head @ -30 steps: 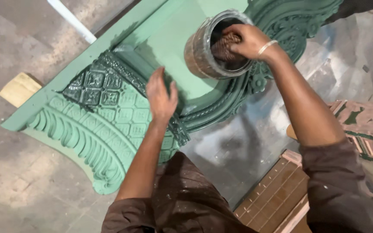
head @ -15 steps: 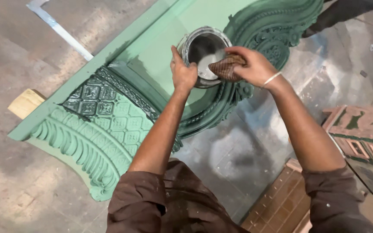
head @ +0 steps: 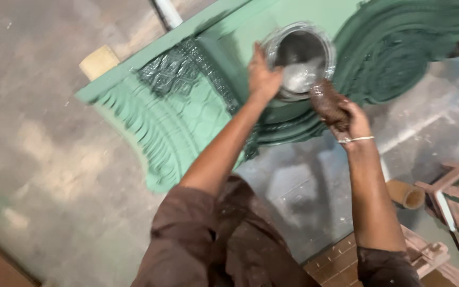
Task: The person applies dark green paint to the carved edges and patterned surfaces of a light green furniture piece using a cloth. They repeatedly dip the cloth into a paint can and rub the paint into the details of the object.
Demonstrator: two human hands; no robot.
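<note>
Head view: left hand [head: 263,77] grips the tin [head: 301,58] rim; right hand [head: 349,117] clutches a brown wad [head: 326,102] just beside it.

The only package in view is a round metal paint tin [head: 301,61], open-topped, standing at the far middle on the green carved panel [head: 181,122]. Its rim is silvery and its inside is dark with a pale grey patch. No label, sign or screen shows anywhere
</note>
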